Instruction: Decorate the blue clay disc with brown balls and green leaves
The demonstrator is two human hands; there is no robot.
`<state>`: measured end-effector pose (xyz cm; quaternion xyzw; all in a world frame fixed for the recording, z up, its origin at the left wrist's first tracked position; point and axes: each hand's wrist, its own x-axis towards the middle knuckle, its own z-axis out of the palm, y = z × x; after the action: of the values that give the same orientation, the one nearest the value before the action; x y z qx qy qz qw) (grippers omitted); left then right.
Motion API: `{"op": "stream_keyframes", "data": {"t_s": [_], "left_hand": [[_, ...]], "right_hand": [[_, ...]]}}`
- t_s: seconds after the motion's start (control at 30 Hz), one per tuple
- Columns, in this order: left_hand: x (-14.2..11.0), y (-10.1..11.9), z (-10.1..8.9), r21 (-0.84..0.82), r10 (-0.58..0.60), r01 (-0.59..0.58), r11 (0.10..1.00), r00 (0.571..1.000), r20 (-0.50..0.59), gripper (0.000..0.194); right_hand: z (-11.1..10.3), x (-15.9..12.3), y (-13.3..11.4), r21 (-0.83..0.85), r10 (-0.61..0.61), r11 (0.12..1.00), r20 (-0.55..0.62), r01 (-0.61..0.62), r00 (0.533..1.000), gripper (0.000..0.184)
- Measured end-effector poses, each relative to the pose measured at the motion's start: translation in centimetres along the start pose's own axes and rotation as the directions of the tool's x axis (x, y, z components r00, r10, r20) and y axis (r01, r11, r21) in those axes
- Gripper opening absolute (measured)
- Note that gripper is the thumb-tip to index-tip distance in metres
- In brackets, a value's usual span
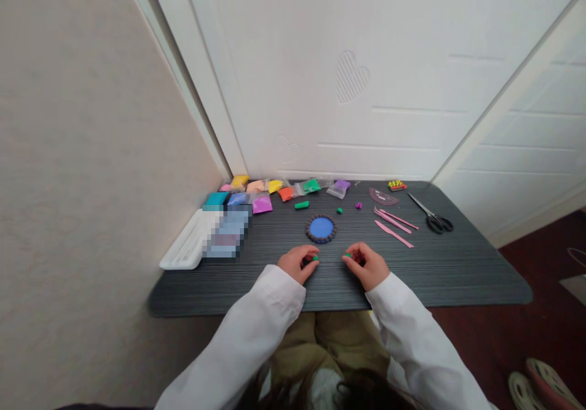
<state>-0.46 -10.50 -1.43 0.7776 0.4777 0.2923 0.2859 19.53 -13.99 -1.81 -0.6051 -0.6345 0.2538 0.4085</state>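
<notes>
My left hand (pixel 300 262) rests on the dark table (pixel 458 269), its fingers curled round a small piece of green clay (pixel 315 258). My right hand (pixel 366 263) sits close beside it, fingertips pinched on another tiny green clay bit (pixel 348 255). Just beyond both hands lies a blue clay disc with a dark beaded rim (pixel 321 227). Farther back on the table sit a green clay roll (pixel 301 204), a small green ball (pixel 339 210) and a tiny purple bit (pixel 358 205).
Several bags of coloured clay (pixel 274 190) line the table's back left. A white tray (pixel 190 245) sits at the left. Pink modelling tools (pixel 394 227), black scissors (pixel 433 218), a mauve clay shape (pixel 383 197) and a small multicoloured piece (pixel 396 185) lie at right. Shoes (pixel 540 385) are on the floor.
</notes>
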Motion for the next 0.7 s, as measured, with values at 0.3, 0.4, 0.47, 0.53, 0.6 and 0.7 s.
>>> {"op": "stream_keyframes", "data": {"t_s": [0.3, 0.4, 0.47, 0.53, 0.6, 0.7], "left_hand": [[0.6, -1.1, 0.7, 0.227, 0.268, -0.268, 0.936, 0.963, 0.032, 0.018], [0.4, -0.8, 0.5, 0.234, 0.244, -0.256, 0.938, 0.966, 0.080, 0.021], [0.3, -0.7, 0.4, 0.229, 0.234, -0.250, 0.941, 0.967, 0.097, 0.024], [0.2, -0.8, 0.5, 0.218, 0.228, -0.247, 0.944, 0.967, 0.110, 0.027], [0.2, -1.1, 0.4, 0.196, 0.226, -0.244, 0.950, 0.968, 0.113, 0.031], [0.8, -1.8, -0.5, 0.140, 0.202, -0.209, 0.968, 0.977, 0.064, 0.031]], "right_hand": [[0.0, -0.4, -0.7, -0.067, 0.019, 0.998, 0.044, -0.016, 0.999, 0.021], [0.0, -0.3, -0.7, -0.130, -0.026, 0.991, 0.091, 0.038, 0.995, 0.019], [0.1, -0.1, -0.5, -0.175, -0.097, 0.977, 0.148, 0.123, 0.984, 0.012], [0.1, 0.3, -0.4, -0.203, -0.198, 0.948, 0.231, 0.247, 0.953, 0.011], [0.1, 0.7, -0.2, -0.226, -0.262, 0.915, 0.295, 0.333, 0.919, 0.017], [0.0, 1.3, 0.0, -0.270, -0.256, 0.895, 0.341, 0.355, 0.904, 0.022]]}}
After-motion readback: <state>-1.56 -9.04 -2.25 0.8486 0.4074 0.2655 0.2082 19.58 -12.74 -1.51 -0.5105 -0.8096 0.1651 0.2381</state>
